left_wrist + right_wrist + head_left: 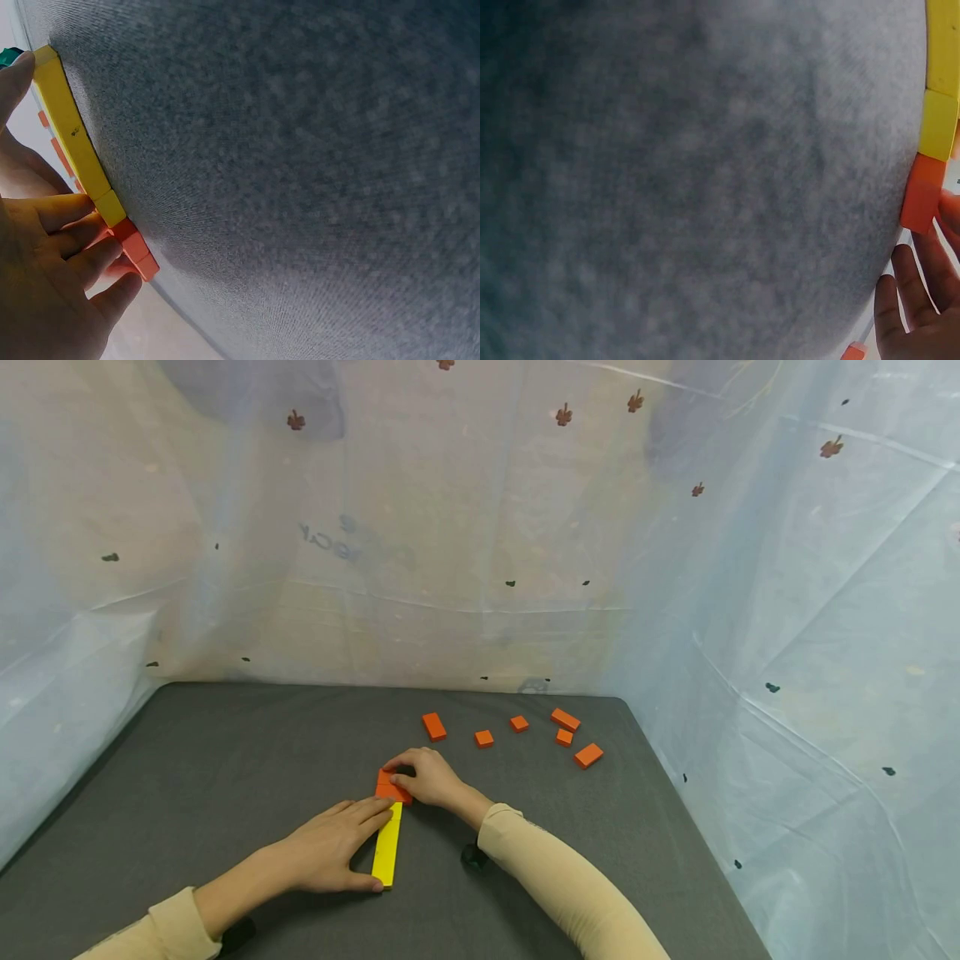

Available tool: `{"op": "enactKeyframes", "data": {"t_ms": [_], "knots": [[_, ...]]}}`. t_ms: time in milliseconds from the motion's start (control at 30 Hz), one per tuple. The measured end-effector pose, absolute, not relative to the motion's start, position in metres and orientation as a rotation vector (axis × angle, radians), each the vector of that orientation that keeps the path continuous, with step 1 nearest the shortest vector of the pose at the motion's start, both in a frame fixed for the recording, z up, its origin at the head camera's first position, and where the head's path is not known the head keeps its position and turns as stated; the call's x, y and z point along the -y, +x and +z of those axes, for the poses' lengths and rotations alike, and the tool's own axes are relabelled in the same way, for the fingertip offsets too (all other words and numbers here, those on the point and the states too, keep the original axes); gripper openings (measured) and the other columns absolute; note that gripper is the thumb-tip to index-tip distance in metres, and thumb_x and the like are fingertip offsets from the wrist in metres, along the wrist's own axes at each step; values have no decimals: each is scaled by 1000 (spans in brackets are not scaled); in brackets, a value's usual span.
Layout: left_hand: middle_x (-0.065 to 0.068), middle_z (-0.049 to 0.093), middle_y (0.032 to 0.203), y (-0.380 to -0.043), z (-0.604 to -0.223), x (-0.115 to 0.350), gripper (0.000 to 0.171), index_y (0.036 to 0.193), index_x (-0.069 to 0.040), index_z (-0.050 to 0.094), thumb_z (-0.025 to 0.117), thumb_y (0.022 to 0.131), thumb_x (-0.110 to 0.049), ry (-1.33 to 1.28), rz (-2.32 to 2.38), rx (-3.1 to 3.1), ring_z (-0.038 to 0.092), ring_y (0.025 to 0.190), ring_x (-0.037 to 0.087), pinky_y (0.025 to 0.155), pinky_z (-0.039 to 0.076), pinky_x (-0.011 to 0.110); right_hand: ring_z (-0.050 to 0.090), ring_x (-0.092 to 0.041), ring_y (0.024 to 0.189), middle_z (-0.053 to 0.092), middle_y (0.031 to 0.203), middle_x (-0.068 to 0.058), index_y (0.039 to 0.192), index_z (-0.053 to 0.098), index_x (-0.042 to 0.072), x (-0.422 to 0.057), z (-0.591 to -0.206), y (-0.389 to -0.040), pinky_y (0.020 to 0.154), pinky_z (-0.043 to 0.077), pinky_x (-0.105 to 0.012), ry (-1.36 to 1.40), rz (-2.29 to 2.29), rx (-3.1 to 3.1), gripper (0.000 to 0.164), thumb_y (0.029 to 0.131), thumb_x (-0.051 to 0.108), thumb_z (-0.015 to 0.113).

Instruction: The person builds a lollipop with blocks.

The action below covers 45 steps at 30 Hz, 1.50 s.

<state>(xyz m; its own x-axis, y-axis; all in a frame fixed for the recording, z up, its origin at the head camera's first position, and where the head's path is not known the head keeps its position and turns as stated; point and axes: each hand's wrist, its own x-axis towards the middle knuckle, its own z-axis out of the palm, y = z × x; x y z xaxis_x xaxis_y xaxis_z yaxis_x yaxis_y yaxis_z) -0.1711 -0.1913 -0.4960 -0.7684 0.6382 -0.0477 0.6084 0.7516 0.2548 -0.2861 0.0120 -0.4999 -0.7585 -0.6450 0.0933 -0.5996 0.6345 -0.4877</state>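
A long yellow block (386,853) lies on the dark table, with a short yellow block (109,208) against its far end. Orange blocks (136,249) continue the row beyond the yellow ones. My left hand (322,853) spans the yellow part: its thumb touches the near end, while its outstretched fingers lie along the side by the short yellow block and the orange ones. At the far end, my right hand (433,779) pinches an orange block (922,193) between thumb and forefinger, its other fingers spread. The left fingers partly hide the yellow-orange joint in the head view.
Several loose orange pieces lie beyond the right hand, among them a rectangular block (434,727), a small square (483,739) and a rectangle at the right (588,756). Pale plastic sheeting (420,543) hangs behind and beside the grey table (225,752).
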Motion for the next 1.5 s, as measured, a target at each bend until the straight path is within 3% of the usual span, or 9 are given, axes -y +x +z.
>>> {"op": "enactKeyframes", "data": {"t_ms": [400, 700, 967, 1200, 1500], "knots": [[12, 38, 164, -171, -497, 193, 107, 157, -4, 44, 64, 84, -80, 1015, 359, -2815, 40, 148, 34, 116, 35, 62, 62, -17, 124, 68, 134, 0, 133, 71, 16, -32, -490, -288, 104, 52, -33, -1074, -934, -2711, 31, 104, 24, 67], [10, 37, 165, -170, -497, 191, 105, 156, -5, 47, 66, 84, -79, 1006, 339, -2838, 39, 150, 32, 118, 35, 59, 61, -27, 125, 64, 139, -7, 136, 70, 11, -79, -479, -305, 101, 53, -45, -959, -1042, -2748, 33, 104, 19, 66], [10, 36, 166, -170, -497, 192, 105, 157, -5, 45, 66, 84, -78, 1007, 356, -2830, 37, 151, 32, 118, 34, 59, 64, -32, 116, 65, 138, -10, 134, 71, 8, -122, -478, -324, 95, 54, -51, -799, -1065, -2860, 33, 102, 15, 69], [12, 36, 166, -169, -496, 192, 106, 156, -4, 46, 64, 84, -80, 1018, 366, -2827, 38, 150, 33, 117, 35, 59, 64, -34, 119, 65, 137, -13, 133, 71, 8, -144, -482, -340, 97, 54, -52, -711, -1017, -2924, 31, 101, 10, 68], [8, 35, 167, -171, -497, 191, 106, 158, -7, 44, 66, 84, -79, 977, 348, -2813, 35, 152, 31, 119, 33, 57, 62, -34, 126, 67, 135, -13, 130, 72, 6, -151, -490, -352, 114, 43, -54, -716, -878, -2937, 30, 100, 9, 70]]}}
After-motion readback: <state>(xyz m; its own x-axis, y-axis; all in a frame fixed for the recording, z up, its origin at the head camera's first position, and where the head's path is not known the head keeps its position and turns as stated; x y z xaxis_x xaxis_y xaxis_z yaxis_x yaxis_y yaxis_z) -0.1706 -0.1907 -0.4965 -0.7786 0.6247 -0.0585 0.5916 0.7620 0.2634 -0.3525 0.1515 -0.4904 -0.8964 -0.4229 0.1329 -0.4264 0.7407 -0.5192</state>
